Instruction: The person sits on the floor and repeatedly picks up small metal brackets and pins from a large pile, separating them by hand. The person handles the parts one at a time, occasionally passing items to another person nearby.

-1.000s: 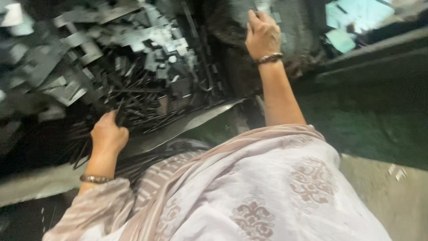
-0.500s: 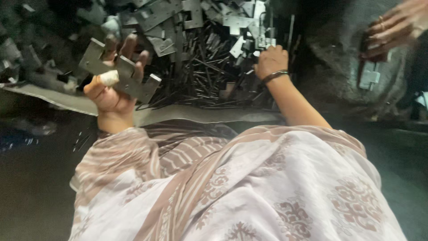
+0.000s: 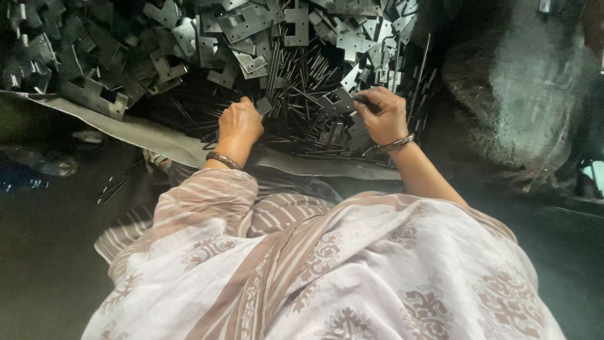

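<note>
Among the thin dark metal rods (image 3: 296, 94) heaped at the twelve o'clock side of the view, both of the person's bare hands were at work. At about eleven o'clock the left hand (image 3: 239, 123) rested knuckles-up on the rods, its fingers curled under; whether its grip had closed on anything could not be told. A dark bangle (image 3: 223, 160) circled that wrist. At about one o'clock the right hand (image 3: 384, 116) lay on the same heap, its grip narrowed around a few rods, with a flat notched metal plate (image 3: 336, 101) just beside its fingertips. A silvery bracelet (image 3: 397, 145) sat on the right wrist. Beyond the rods, towards twelve and ten o'clock, lay a larger pile of stamped grey plates (image 3: 251, 25) with square cut-outs, overlapping at all angles. Plates and rods sat on a grey sheet (image 3: 157, 135) whose edge ran from nine o'clock across towards the centre. A few loose rods (image 3: 113, 189) lay on the dark floor at eight o'clock. The person's pale patterned garment (image 3: 327, 271) filled the six o'clock side.
</note>
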Demonstrator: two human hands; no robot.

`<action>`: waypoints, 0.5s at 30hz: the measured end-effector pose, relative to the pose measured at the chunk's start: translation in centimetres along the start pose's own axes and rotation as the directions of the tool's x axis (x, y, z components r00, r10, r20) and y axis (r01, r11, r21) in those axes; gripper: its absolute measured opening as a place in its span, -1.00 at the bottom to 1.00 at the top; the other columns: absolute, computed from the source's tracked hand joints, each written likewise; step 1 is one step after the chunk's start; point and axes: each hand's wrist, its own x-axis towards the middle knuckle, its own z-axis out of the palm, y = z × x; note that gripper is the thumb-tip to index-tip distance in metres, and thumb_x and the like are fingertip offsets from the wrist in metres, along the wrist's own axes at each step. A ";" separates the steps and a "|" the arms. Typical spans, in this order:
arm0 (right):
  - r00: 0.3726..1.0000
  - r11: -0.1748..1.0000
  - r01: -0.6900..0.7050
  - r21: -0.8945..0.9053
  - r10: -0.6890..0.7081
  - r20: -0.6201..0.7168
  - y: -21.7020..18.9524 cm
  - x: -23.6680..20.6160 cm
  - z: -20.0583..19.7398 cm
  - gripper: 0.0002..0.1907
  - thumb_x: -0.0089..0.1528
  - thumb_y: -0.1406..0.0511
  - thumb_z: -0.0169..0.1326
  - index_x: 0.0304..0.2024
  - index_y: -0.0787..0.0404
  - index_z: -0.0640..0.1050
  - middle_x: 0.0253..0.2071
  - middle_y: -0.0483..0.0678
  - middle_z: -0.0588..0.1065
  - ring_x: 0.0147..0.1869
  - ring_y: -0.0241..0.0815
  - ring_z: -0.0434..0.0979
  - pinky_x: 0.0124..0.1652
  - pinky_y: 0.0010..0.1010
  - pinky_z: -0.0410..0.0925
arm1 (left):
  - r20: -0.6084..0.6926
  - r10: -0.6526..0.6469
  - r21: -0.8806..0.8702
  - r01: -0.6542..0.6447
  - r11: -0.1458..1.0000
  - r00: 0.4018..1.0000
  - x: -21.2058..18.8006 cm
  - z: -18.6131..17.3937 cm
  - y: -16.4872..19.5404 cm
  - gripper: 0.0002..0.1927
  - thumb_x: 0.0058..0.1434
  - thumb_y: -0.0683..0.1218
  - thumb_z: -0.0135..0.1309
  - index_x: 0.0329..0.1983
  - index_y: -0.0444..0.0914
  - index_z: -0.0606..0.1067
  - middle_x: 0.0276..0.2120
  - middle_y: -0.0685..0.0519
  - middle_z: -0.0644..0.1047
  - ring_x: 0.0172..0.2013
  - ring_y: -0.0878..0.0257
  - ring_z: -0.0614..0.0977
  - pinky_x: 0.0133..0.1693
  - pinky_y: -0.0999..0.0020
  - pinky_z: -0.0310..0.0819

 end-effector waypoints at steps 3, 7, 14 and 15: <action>0.992 0.978 -0.124 0.170 0.119 0.038 1.0 -0.3 0.6 -0.85 0.24 0.44 0.26 -0.13 0.34 0.66 -0.28 -0.02 0.60 -0.24 -0.32 0.61 -0.22 -0.56 0.44 | -0.046 -0.007 -0.004 0.007 1.000 0.999 -0.5 0.0 0.6 -0.77 0.22 -0.19 0.08 -0.08 -0.39 0.48 -0.23 -0.34 0.62 -0.14 -0.25 0.68 -0.11 -0.06 0.58; 0.983 0.968 -0.183 0.172 0.174 0.063 1.5 -0.7 1.2 -0.80 0.23 0.40 0.28 -0.11 0.37 0.66 -0.27 -0.07 0.63 -0.22 -0.39 0.62 -0.20 -0.58 0.46 | 0.004 0.011 0.037 -0.011 0.999 1.000 -2.2 -1.1 0.7 -0.65 0.06 -0.14 0.16 -0.09 -0.37 0.47 -0.19 -0.30 0.62 -0.11 -0.21 0.66 -0.09 -0.02 0.59; 0.765 0.275 -0.324 0.905 0.639 0.080 3.5 0.4 -4.2 -0.86 0.28 0.34 0.26 -0.14 0.24 0.59 -0.35 -0.15 0.55 -0.32 -0.31 0.52 -0.35 -0.40 0.41 | -0.578 0.261 -0.024 -0.336 0.942 0.773 -5.5 -6.6 -3.9 -0.80 0.33 -0.15 0.24 -0.09 -0.33 0.50 -0.19 -0.21 0.55 -0.15 -0.21 0.58 -0.11 -0.06 0.45; 0.730 0.146 -0.279 0.949 0.675 0.111 3.9 0.5 -4.2 -0.85 0.29 0.32 0.22 -0.13 0.23 0.57 -0.32 -0.12 0.55 -0.31 -0.25 0.52 -0.30 -0.30 0.46 | -0.565 0.249 -0.186 -0.415 0.891 0.787 -5.6 -7.4 -4.6 -0.82 0.52 -0.11 0.22 -0.09 -0.33 0.51 -0.13 -0.16 0.56 -0.11 -0.11 0.60 -0.07 0.05 0.47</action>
